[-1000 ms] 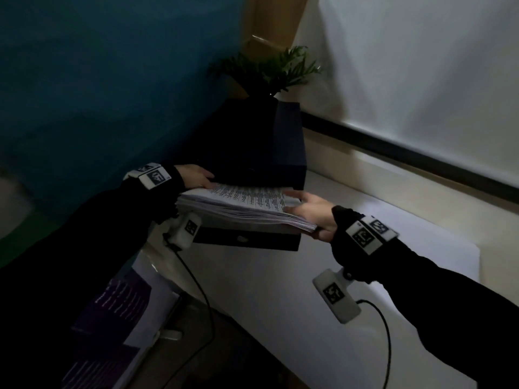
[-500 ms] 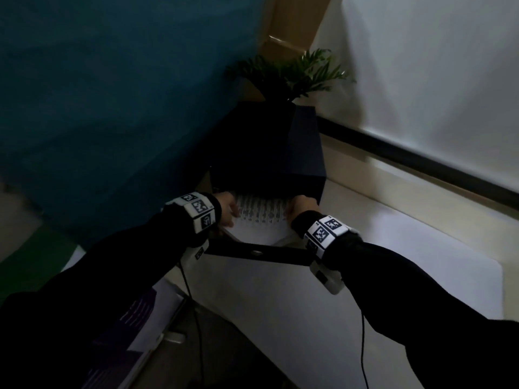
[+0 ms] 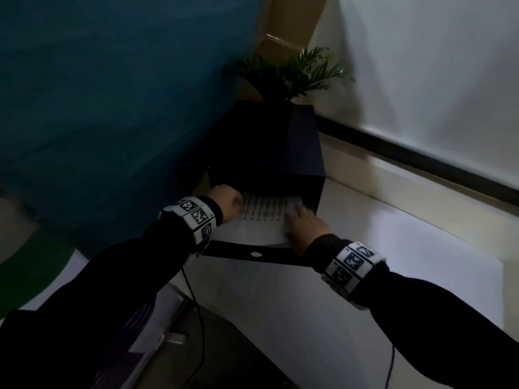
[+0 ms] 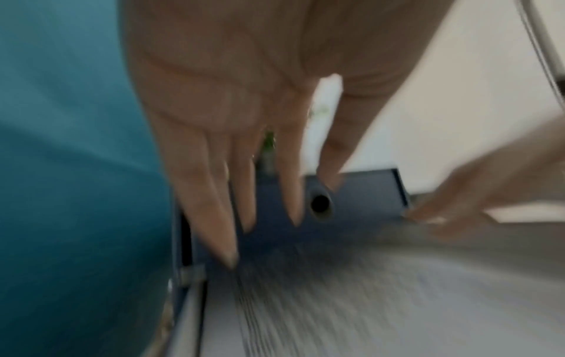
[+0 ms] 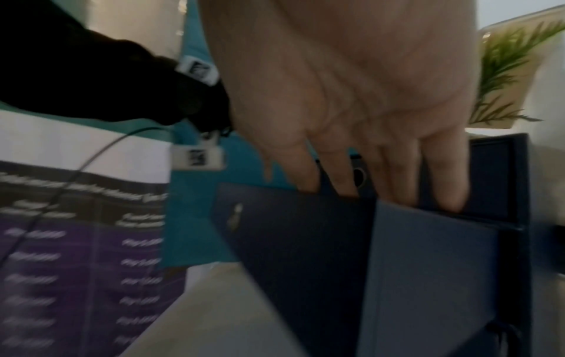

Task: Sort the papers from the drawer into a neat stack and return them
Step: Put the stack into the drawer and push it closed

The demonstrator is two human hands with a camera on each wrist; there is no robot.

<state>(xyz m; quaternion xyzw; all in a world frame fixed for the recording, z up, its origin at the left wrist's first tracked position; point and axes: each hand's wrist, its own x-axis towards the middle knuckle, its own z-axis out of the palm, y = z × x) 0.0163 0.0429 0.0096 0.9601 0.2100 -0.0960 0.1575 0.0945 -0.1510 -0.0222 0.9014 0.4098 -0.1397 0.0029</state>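
Note:
The paper stack lies inside the open drawer of a dark drawer unit. My left hand is at the stack's left edge. In the blurred left wrist view its fingers point straight down beside the papers. My right hand rests with straight fingers on the stack's right edge. In the right wrist view its fingertips dip behind the drawer's dark wall. Neither hand curls round the papers.
A green plant stands on top of the unit. A teal partition runs along the left. The unit sits on a white tabletop. A purple printed sheet lies at the lower left, and cables hang from both wrists.
Both hands carried the stack down from above the drawer into it. They have let go and now lie with straight fingers at its left and right edges.

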